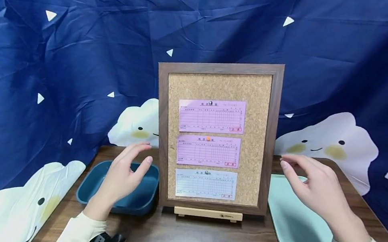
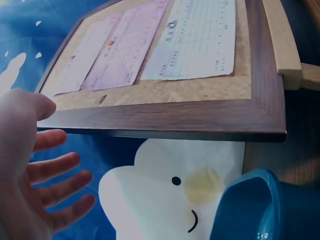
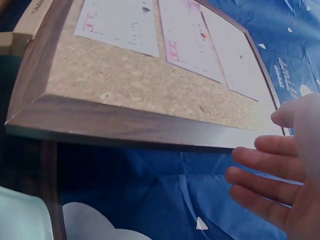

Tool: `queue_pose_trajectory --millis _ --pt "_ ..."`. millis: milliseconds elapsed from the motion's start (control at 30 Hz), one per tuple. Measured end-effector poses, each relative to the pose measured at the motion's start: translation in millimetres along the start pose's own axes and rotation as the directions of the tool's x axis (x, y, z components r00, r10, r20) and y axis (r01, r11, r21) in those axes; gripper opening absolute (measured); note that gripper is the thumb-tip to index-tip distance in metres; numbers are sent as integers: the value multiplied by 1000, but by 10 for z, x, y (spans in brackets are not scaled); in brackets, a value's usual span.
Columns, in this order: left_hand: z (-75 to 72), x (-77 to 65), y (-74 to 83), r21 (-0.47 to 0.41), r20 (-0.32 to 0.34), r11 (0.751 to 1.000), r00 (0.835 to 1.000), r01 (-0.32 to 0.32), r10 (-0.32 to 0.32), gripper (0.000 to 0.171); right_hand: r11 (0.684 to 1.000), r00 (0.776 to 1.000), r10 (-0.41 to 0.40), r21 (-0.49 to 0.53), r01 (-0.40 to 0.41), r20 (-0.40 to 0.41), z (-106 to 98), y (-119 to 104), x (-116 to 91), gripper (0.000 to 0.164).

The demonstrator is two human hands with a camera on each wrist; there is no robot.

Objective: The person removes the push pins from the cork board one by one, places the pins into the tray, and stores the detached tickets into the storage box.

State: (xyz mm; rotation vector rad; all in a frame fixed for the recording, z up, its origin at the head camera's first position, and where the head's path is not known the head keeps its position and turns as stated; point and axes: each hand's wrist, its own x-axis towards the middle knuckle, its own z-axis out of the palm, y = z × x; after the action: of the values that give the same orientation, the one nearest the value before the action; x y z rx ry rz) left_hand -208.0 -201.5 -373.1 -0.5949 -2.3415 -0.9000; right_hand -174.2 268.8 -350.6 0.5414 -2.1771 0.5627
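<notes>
Head view shows the left hand (image 1: 122, 176) and the right hand (image 1: 323, 190) both released, fingers relaxed, thumbs apart, near opposite sides of the rectangular brown-framed cork board (image 1: 253, 144), standing on the brown wooden table (image 1: 197, 238).

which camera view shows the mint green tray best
The head view: it shows most of the mint green tray, though the right hand hides part. The right wrist view catches only a piece at the picture's lower left; the left wrist view shows none of it.
</notes>
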Motion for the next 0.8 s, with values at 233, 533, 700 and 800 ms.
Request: queue_pose_trajectory --millis 233,533,700,800 --pt "43 100 -41 -114 -14 993 1000 0 -2 34 995 997 -22 100 29 -74 69 -27 85 31" --pt "109 224 6 -245 -26 970 999 11 -18 42 984 990 -34 171 57 -138 169 -77 229 37" --pt "145 288 40 -310 -31 950 998 38 -50 45 979 988 -13 198 43 -151 208 -128 294 36" --pt "171 336 57 -371 -10 926 997 73 -83 48 980 990 -11 197 40 -144 219 -152 331 33"
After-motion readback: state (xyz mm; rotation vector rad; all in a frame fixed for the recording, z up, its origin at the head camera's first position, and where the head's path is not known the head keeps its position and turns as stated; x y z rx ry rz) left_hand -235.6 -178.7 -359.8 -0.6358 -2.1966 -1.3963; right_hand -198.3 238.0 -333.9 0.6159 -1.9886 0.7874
